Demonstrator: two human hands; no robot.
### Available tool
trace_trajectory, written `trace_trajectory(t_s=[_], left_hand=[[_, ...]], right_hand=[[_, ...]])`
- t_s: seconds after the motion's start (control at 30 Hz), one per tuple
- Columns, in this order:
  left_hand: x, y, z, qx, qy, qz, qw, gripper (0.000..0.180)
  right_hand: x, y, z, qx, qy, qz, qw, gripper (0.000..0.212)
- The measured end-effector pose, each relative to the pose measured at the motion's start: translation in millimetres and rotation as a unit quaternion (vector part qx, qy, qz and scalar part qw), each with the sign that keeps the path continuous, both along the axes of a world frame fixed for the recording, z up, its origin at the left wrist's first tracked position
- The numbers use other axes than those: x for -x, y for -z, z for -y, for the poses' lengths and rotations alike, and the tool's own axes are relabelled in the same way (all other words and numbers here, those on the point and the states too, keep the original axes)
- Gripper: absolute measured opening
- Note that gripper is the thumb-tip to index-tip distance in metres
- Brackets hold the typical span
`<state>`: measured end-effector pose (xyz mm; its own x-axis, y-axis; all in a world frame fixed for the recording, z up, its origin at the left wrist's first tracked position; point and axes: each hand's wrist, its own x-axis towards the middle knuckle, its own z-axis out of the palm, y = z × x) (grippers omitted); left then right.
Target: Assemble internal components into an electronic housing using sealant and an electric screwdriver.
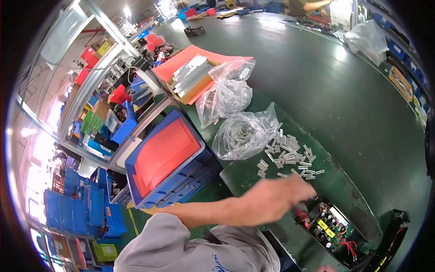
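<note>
Grey cloth sleeve (pixel 152 240) closest; bare left hand (pixel 275 198) by open black rectangular electronics housing (pixel 359 236) on dark-green bench (pixel 242 179). Grip too blurred to call. Go slow, clear of its thin red wires (pixel 348 246).

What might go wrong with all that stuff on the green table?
Some small clear pieces lie loose near the blurred left hand, so a careless sweep could scatter them. One might also drop into the black case, because it is open with its parts showing. And its red wires loop up in the open, so a finger could perhaps snag and tug them.
</note>
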<state>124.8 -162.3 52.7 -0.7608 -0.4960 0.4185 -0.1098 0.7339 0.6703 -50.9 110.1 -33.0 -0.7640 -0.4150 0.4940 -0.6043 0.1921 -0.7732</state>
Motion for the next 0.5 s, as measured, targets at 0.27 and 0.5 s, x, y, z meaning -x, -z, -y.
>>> trace_trajectory(t_s=[0.27,0.5], left_hand=[[57.8,-6.8,-72.7,-0.231,0.249,-0.022,0.94,0.026],[84.3,2.1,-83.5,-0.211,0.165,0.003,0.963,0.019]], right_hand=[[9.1,-24.2,34.3,0.108,-0.247,0.092,0.959,0.031],[11.1,-29.6,24.6,0.1,-0.185,0.074,0.975,0.022]])
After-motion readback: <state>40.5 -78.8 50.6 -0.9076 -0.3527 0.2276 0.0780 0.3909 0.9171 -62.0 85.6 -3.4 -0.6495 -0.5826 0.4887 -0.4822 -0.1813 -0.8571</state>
